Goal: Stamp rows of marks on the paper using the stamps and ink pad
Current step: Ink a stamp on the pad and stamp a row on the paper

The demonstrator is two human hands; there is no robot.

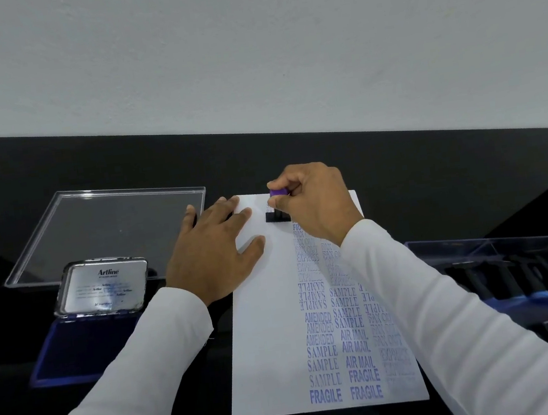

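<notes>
Pressing stamp (278, 208) onto far end of paper (267, 329), mid-counter, right hand (313, 199) pinching its purple knob. Bracing sheet with flat, spread left hand (217, 248). Probably needing: lifting straight off, re-inking at open ink pad (82, 344) near counter's left edge.

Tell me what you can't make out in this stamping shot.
Head view:
- Stamp wording: face down on the paper, right hand gripping it.
- Marks under the right sleeve: covered.
- Stamps in the clear box: blurred.
- Ink pad lid small print: too small.
</notes>
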